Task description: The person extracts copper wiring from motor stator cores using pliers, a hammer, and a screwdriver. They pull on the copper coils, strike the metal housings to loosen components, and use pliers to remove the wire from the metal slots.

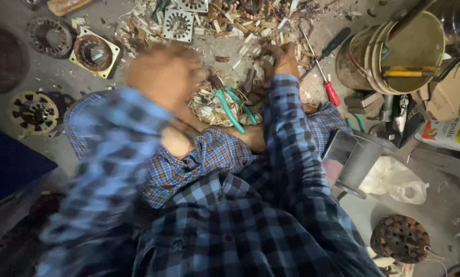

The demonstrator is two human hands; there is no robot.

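Observation:
I sit on the floor in a blue checked shirt, knees up. My left hand (166, 72) is raised in front of me and badly blurred, so its fingers cannot be made out. My right hand (282, 60) reaches forward into a heap of wood-coloured slips and wire scraps (240, 31); whether it grips anything is unclear. Green-handled pliers (235, 109) lie on the scraps between my knees, below both hands. A red-handled screwdriver (322, 72) lies just right of my right hand.
Motor stator cores lie at the left: a square one (92, 52), a round one (50, 36), another (35, 110), and a pale square one (178, 23). Stacked buckets (394, 51), a metal box (353, 156), a white bag (394, 179) and a rusty round part (399, 238) sit at the right.

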